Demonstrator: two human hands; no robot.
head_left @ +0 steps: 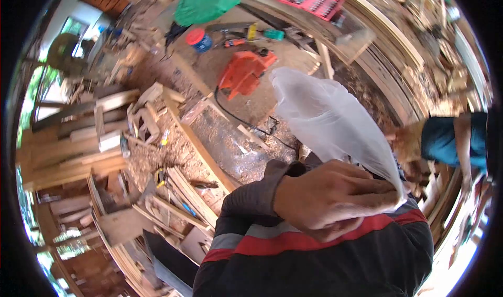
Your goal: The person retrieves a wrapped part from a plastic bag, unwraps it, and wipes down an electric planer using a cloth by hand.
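Observation:
My left hand [335, 197] comes in from the left in a dark grey cuff. Its fingers are closed on the gathered edge of a thin, whitish, see-through plastic bag [330, 113]. The bag spreads up and away from the fingers, puffed and wrinkled. Just beyond the bag's gathered edge, a small skin-coloured patch [411, 187] shows, perhaps part of my right hand; its fingers cannot be made out. Below the left hand lies the front of my dark shirt [314, 265] with red and grey bands.
An orange tool case or housing [243, 74], a red-lidded blue tub [199, 40], a green cloth [207, 6] and a red socket set [310, 1] lie ahead. Stacked boards [73, 155] fill the left. A person in teal shorts [445, 139] stands at right. Shavings cover the floor.

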